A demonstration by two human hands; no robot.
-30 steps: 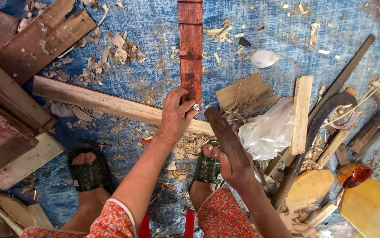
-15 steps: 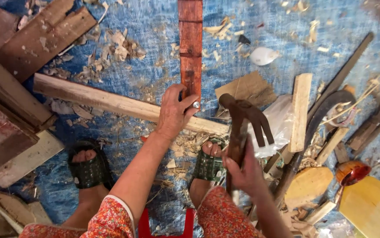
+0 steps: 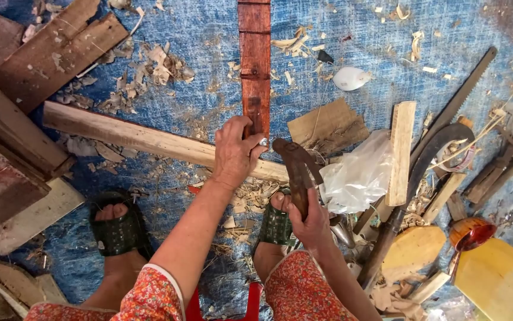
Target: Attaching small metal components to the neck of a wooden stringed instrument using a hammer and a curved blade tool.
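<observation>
Left hand (image 3: 235,156), centre of frame, fingers curled and pressed down on the lower end of a long reddish-brown wooden plank (image 3: 254,65) that runs up to the top edge. That plank end lies across a pale, rough wooden batten (image 3: 149,138) stretching diagonally from mid-left to centre. Right hand (image 3: 313,221), lower centre-right, closed tight round the handle of a dark rusty claw hammer (image 3: 297,169); hammer head points up, w/ the claw just right of the left hand, not touching the red plank.

All on a blue woven tarp (image 3: 197,89) on the floor, littered w/ wood shavings. Two feet in dark green sandals: one lower left (image 3: 119,229), one lower centre (image 3: 275,226), betw. the two arms. Sleeves/clothing red-orange floral at bottom edge.

Right of the hammer: crumpled clear plastic bag (image 3: 357,175), a short pale wood strip (image 3: 400,151) upright beside it, a brown cardboard piece (image 3: 328,126) above. Further right: long hand saw (image 3: 452,104) lying diagonally, a curved dark blade tool (image 3: 429,157), a round wooden disc (image 3: 412,252), yellow board (image 3: 503,282) in lower right corner. Upper left: stacked weathered dark planks (image 3: 54,53). Small white shell-like object (image 3: 350,78) upper centre-right.
</observation>
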